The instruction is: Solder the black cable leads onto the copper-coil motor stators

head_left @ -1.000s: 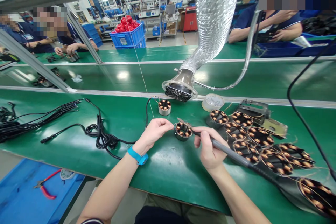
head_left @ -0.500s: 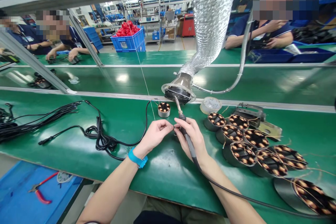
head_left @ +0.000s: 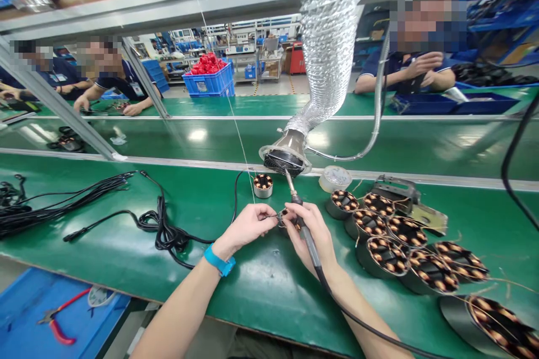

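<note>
My left hand [head_left: 252,223], with a blue wristband, has thumb and forefinger pinched on a thin dark wire. In my right hand [head_left: 312,230] is a soldering iron [head_left: 309,244], its tip pointing away from me toward the fume extractor hood [head_left: 286,158]. A copper-wound stator, partly hidden, lies under the right fingers, close to the left fingertips. Just beyond my hands stands another small stator [head_left: 263,185]. A thin pale strand [head_left: 241,143] hangs from above and passes behind my left hand.
Several copper-wound stators [head_left: 385,255] stand at the right, beside a metal fixture [head_left: 396,193] and a tape roll [head_left: 336,178]. Coiled black cable [head_left: 162,227] lies at the left. Red-handled cutters [head_left: 59,325] rest in a blue tray [head_left: 25,297]. Co-workers sit across the bench.
The camera view has tilted up slightly. My fingertips have moved slightly apart, and a stator now shows under my right fingers. The soldering iron is still in my right hand.
</note>
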The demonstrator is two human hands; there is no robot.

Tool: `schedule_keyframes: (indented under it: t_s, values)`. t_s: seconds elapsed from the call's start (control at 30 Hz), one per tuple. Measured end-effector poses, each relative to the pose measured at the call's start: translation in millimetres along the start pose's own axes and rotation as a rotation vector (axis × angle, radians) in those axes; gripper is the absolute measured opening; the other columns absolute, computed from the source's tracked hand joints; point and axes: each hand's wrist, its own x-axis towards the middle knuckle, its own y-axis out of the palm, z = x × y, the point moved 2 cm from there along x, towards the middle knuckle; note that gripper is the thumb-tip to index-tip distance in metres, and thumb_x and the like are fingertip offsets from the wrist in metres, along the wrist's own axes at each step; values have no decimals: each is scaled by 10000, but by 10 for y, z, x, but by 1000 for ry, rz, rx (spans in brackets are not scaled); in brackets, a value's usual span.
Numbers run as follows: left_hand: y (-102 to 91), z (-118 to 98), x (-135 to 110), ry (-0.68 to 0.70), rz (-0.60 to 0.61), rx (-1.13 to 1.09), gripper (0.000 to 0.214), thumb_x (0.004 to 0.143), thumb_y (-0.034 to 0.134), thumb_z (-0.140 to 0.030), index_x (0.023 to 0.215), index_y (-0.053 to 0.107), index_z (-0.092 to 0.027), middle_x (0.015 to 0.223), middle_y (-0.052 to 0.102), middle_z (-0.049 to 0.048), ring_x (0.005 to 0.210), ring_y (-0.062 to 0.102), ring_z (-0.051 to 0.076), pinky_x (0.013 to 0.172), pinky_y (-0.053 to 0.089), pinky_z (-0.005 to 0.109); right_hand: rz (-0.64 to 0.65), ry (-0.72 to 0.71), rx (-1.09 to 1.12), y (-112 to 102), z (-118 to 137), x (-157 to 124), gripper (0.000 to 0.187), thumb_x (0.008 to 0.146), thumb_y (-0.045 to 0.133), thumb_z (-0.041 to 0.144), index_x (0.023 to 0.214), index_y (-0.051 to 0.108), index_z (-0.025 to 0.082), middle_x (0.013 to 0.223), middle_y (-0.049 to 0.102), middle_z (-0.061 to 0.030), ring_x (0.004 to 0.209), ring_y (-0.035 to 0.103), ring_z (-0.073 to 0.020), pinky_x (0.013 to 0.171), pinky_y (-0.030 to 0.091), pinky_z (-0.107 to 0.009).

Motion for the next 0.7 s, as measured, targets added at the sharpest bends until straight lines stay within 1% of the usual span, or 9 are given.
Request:
schedule_keyframes:
  t_s: [0.17, 0.27, 0.4, 0.47, 0.53, 0.6, 0.7]
  values:
    - [-3, 6, 1, -37, 8, -60, 262, 771, 676, -384, 774, 622, -127, 662, 494, -35, 534, 354, 59, 519, 248, 223, 23, -11, 6, 21, 39, -17, 396, 934, 535, 68, 1281, 552, 258, 1005, 542, -46, 912, 617, -140, 843, 527, -257]
    - [7, 20, 16, -40, -17, -95, 286, 771, 675, -401, 729, 616, -124, 653, 491, -33, 540, 312, 57, 524, 216, 232, 35, -17, 7, 27, 59, -33, 388, 938, 524, 67, 1272, 556, 260, 1008, 541, -47, 911, 616, -139, 835, 528, -253]
    - [-7, 18, 36, -54, -77, -97, 298, 747, 695, -405, 697, 614, -122, 625, 481, -33, 542, 309, 63, 517, 190, 242, 49, -5, 15, 14, 62, -72, 385, 934, 540, 97, 1283, 544, 259, 1018, 552, -58, 949, 623, -163, 831, 539, -277]
    - [-24, 24, 45, -67, -86, -107, 294, 735, 700, -403, 697, 617, -124, 630, 491, -29, 534, 314, 64, 507, 175, 246, 62, -4, 9, 5, 49, -84, 382, 932, 546, 113, 1286, 539, 256, 1012, 561, -60, 952, 628, -173, 828, 546, -291]
    - [-37, 45, 56, -86, -70, -134, 293, 730, 702, -403, 699, 619, -124, 631, 493, -29, 518, 302, 58, 496, 152, 248, 49, 5, -3, -2, 18, -83, 359, 938, 537, 118, 1269, 550, 256, 1003, 564, -56, 921, 635, -165, 835, 548, -296]
    - [-44, 73, 65, -106, -51, -161, 291, 731, 702, -400, 699, 615, -124, 625, 487, -30, 501, 285, 51, 489, 128, 249, 6, 32, -12, -5, -34, -71, 340, 942, 534, 123, 1255, 554, 255, 987, 567, -48, 887, 639, -156, 834, 552, -296]
    - [-42, 91, 70, -117, -40, -169, 287, 731, 703, -396, 694, 608, -128, 618, 485, -30, 491, 285, 48, 485, 123, 246, -35, 81, -9, 10, -120, -54, 329, 934, 553, 143, 1245, 551, 250, 969, 577, -44, 870, 641, -161, 790, 565, -291]
